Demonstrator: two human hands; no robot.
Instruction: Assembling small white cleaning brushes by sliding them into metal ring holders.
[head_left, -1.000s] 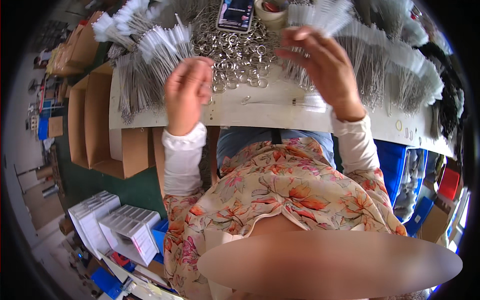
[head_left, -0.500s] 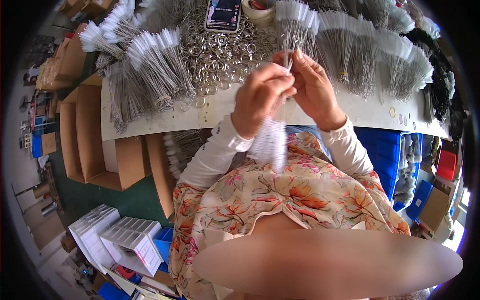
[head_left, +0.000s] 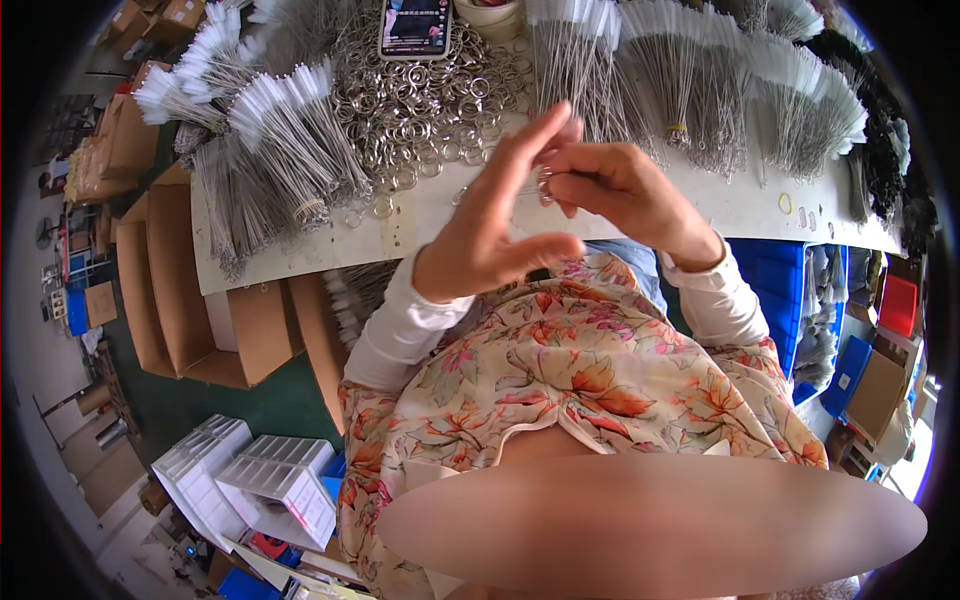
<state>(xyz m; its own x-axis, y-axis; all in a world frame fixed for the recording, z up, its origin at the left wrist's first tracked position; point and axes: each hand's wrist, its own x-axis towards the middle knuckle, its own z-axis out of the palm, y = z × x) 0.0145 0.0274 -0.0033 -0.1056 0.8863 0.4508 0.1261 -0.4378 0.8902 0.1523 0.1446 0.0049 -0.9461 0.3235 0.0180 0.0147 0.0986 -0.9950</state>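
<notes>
My left hand (head_left: 497, 218) is raised over the table's front edge, palm toward the right, with its thumb and fingers spread apart. Close against its fingertips, my right hand (head_left: 630, 195) is closed in a pinch. A small shiny metal ring (head_left: 545, 186) shows at the right fingertips. Thin, faint wire lines run between the two hands; what they belong to is partly hidden. Beyond the hands lies a heap of loose metal rings (head_left: 425, 110). Bundles of wire-stemmed brushes with white bristles (head_left: 575, 75) lie to the right of this heap.
More brush bundles (head_left: 290, 130) lie on the left of the white table (head_left: 400, 215). A phone (head_left: 415, 28) and a round tub (head_left: 490, 18) stand at the back. Open cardboard boxes (head_left: 210, 290) are at my left, a blue crate (head_left: 765, 290) under the table at right.
The white-bristled brush that hung below my hands is no longer visible. My left hand has opened and moved slightly left; my right hand has turned inward and come lower.
</notes>
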